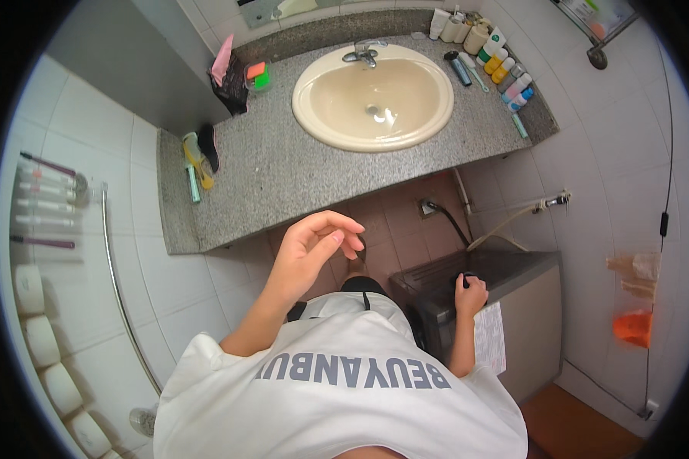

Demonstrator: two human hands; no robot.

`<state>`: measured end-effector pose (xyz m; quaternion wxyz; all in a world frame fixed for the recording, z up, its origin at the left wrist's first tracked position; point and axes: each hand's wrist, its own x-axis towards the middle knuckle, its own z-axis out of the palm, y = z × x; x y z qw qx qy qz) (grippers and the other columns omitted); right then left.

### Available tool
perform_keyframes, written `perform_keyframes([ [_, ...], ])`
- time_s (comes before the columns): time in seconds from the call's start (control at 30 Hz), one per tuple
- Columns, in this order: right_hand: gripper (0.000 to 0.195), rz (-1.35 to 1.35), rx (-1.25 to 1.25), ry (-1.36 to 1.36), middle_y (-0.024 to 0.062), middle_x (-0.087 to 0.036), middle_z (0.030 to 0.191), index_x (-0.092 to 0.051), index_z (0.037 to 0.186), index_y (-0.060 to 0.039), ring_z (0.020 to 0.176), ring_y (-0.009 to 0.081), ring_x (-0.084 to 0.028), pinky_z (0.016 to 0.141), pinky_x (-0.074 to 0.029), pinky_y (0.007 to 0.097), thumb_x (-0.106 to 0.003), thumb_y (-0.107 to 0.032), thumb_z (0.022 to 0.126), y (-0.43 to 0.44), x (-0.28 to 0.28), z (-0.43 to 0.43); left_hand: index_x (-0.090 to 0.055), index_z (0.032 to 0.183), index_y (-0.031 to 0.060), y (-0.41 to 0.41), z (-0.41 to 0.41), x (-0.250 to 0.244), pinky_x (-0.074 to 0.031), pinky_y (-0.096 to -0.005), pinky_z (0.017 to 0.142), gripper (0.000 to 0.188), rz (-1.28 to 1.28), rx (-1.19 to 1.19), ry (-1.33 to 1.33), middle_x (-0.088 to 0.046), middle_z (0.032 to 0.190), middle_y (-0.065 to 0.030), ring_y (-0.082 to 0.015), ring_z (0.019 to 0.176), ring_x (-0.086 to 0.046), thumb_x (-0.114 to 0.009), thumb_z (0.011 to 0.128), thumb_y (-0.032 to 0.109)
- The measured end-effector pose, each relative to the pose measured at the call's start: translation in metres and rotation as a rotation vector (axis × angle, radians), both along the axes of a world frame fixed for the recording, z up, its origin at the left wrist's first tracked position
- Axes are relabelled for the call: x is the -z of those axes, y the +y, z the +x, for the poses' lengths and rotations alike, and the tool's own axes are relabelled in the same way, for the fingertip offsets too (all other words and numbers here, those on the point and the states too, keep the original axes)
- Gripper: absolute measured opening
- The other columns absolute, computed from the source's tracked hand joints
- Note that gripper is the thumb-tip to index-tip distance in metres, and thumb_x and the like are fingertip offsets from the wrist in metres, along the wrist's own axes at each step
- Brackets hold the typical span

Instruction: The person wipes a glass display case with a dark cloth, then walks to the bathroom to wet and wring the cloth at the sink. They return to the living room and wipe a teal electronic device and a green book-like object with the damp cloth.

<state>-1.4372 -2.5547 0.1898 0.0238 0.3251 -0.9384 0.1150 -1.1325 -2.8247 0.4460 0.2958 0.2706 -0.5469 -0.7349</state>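
My left hand (317, 246) hangs in the air in front of my body, just short of the counter's front edge. Its fingers are loosely bent and apart, with nothing between them. Lower right, my right hand (471, 295) grips a small black object (465, 281) at the dark top of a box-shaped appliance (522, 321), which looks like a washing machine. Whether that object is a knob fixed to the appliance or a loose thing, I cannot tell. A printed paper sheet (491, 338) is on the appliance's side, beside my right forearm.
A granite counter (264, 172) holds a cream basin (373, 97) with a chrome faucet (362, 55). Several bottles (505, 69) line its right end; combs (198, 160) lie at the left. A metal rail (115, 269) runs along the left wall. A hose (499, 221) leads from a wall tap (551, 202).
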Motion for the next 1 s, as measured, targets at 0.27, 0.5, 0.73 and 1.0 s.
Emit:
perform_keyframes([
  [0.27, 0.04, -0.632, 0.107, -0.643, 0.0126, -0.072, 0.082, -0.071, 0.088, 0.0076, 0.076, 0.0178, -0.065, 0.073, -0.051, 0.0342, -0.061, -0.031, 0.096, -0.166, -0.006, -0.022, -0.063, 0.112, -0.0022, -0.08, -0.023, 0.003, -0.048, -0.0278, 0.085, 0.02, 0.027, -0.016, -0.127, -0.066, 0.097, -0.0082, -0.014, 0.089, -0.061, -0.051, 0.098, 0.006],
  [0.5, 0.042, -1.354, 0.375, -1.55, 0.0102, -0.066, 0.116, -0.061, 0.12, 0.0006, 0.105, 0.0216, -0.063, 0.092, -0.051, 0.0356, -0.05, -0.034, 0.1, -0.309, -0.068, -0.015, -0.061, 0.121, 0.0003, -0.132, -0.026, 0.029, -0.049, -0.0311, 0.091, 0.025, -0.027, 0.186, -0.255, -0.066, 0.109, -0.0109, -0.0166, 0.1, -0.062, -0.053, 0.098, 0.008],
  [0.73, 0.067, -1.342, 0.388, -2.108, 0.0164, -0.056, 0.134, -0.054, 0.131, -0.0068, 0.125, 0.0371, -0.052, 0.109, -0.039, 0.0535, -0.035, -0.061, 0.096, -0.401, -0.099, -0.006, -0.059, 0.126, 0.0049, -0.208, -0.037, 0.053, -0.052, -0.0388, 0.085, 0.038, -0.661, 0.329, -0.523, -0.065, 0.116, -0.0162, -0.0301, 0.097, -0.066, -0.061, 0.093, 0.024],
  [1.0, 0.037, -1.005, 0.24, -2.084, 0.0116, -0.065, 0.118, -0.058, 0.122, -0.0042, 0.112, 0.0291, -0.062, 0.102, -0.048, 0.0438, -0.06, -0.016, 0.086, -0.475, -0.083, 0.011, -0.024, 0.149, 0.001, -0.264, -0.073, 0.127, -0.042, -0.0468, 0.102, 0.092, -0.885, 0.162, -0.771, -0.048, 0.138, -0.0246, -0.0404, 0.125, -0.049, -0.074, 0.081, 0.037],
])
